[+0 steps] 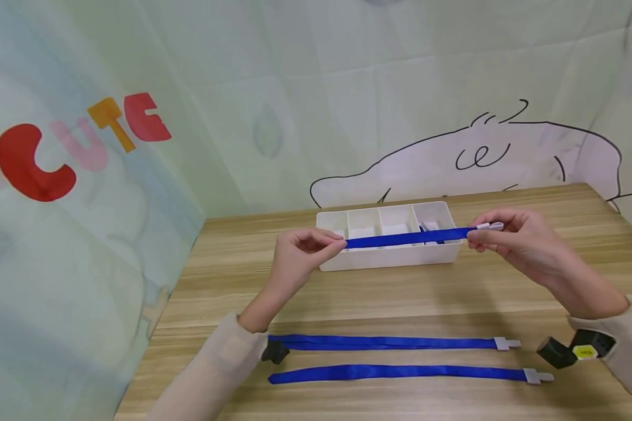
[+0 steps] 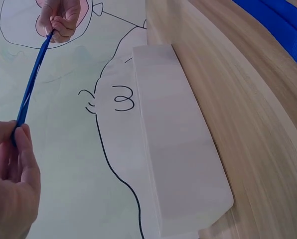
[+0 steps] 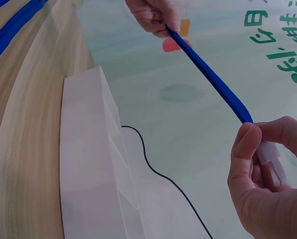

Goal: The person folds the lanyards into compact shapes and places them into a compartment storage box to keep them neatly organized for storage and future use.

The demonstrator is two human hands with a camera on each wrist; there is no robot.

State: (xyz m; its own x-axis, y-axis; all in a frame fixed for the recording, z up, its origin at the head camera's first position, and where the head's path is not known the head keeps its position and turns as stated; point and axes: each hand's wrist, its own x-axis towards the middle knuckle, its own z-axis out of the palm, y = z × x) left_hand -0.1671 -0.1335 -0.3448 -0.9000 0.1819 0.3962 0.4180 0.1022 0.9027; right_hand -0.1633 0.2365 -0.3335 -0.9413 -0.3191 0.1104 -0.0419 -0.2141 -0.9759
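Note:
A blue lanyard (image 1: pixel 408 238) is stretched nearly level between both hands, above a white divided box (image 1: pixel 390 259). My left hand (image 1: pixel 302 257) pinches its left end between thumb and fingers, also seen in the left wrist view, where the hand (image 2: pixel 11 179) grips the blue strap (image 2: pixel 33 82). At the other end my right hand (image 1: pixel 526 251) pinches the strap beside its white clip (image 1: pixel 491 226). The right wrist view shows this hand (image 3: pixel 268 174) with the clip (image 3: pixel 272 162) against the palm side. Small items lie in the box's rightmost compartment, partly hidden by the strap.
Two more blue lanyards, one farther back (image 1: pixel 390 343) and one nearer (image 1: pixel 400 372), lie side by side on the wooden table (image 1: pixel 232 280), their white clips to the right. A printed cloth (image 1: pixel 295 117) hangs behind the table and on its left.

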